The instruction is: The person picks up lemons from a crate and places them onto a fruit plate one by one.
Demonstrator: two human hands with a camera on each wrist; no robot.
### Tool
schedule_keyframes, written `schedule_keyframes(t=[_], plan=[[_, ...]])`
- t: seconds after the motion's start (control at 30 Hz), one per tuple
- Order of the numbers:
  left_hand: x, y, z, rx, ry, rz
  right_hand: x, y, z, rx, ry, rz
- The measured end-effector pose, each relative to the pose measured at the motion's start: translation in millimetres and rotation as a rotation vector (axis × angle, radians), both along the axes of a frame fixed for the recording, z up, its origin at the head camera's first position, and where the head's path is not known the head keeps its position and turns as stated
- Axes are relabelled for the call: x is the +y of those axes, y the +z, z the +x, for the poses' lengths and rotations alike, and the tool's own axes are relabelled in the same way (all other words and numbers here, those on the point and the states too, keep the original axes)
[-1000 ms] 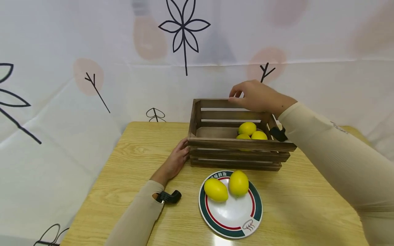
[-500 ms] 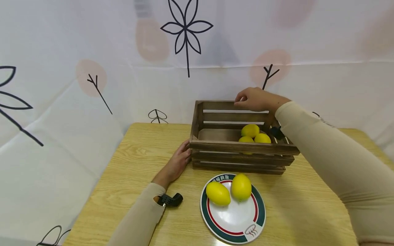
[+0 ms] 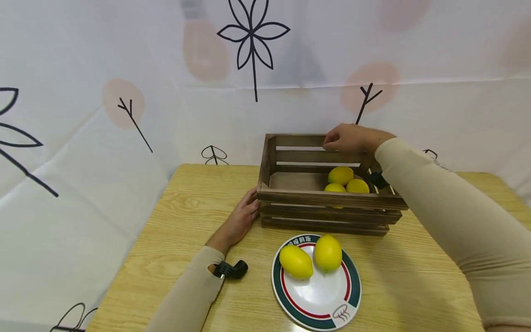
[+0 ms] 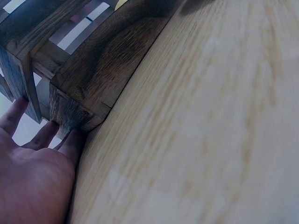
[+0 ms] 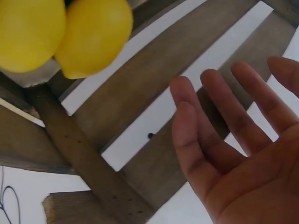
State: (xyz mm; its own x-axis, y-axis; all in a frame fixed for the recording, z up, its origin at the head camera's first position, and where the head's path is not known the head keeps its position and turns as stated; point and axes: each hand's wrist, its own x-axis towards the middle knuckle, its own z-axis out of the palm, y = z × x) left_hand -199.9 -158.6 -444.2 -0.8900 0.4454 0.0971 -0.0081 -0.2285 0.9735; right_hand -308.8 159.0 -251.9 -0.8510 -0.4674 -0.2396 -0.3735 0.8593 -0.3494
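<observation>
A brown slatted wooden crate point(image 3: 307, 197) stands on the table, with several lemons point(image 3: 341, 175) visible in its right part. My left hand point(image 3: 237, 222) is at the crate's left front corner; in the left wrist view its fingertips point(image 4: 46, 133) touch the slat ends. Over the crate's right rear side hovers my right hand point(image 3: 350, 138), holding nothing. The right wrist view shows its fingers point(image 5: 236, 112) loosely bent, thumb close to the index finger, beside the inner slats and above the lemons point(image 5: 96, 37).
In front of the crate, a white plate point(image 3: 313, 295) with a green and red rim bears two lemons point(image 3: 296, 261). The wooden table point(image 3: 199, 193) reaches back to a white patterned cloth point(image 3: 174, 106). A black band point(image 3: 230, 269) sits on my left wrist.
My right hand has lowered slightly toward the crate's rear rail, its thumb and fingers drawing closer together. My left hand stays at the corner. The whole view has shifted a little.
</observation>
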Motion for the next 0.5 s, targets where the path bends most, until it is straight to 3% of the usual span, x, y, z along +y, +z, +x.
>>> schedule_keyframes(t=[0.13,0.37,0.5], plan=[[-0.4,0.9,-0.6,-0.003,0.0,-0.001,2.9,-4.5,-0.3,-0.058,0.014,0.032],[-1.4,-2.2,-1.9,0.002,0.001,0.001,4.1,-14.1,-7.0,-0.256,-0.047,0.03],[-1.2,-2.6,-2.1,0.002,0.001,-0.003,4.2,-16.3,-9.5,-0.311,-0.022,0.086]])
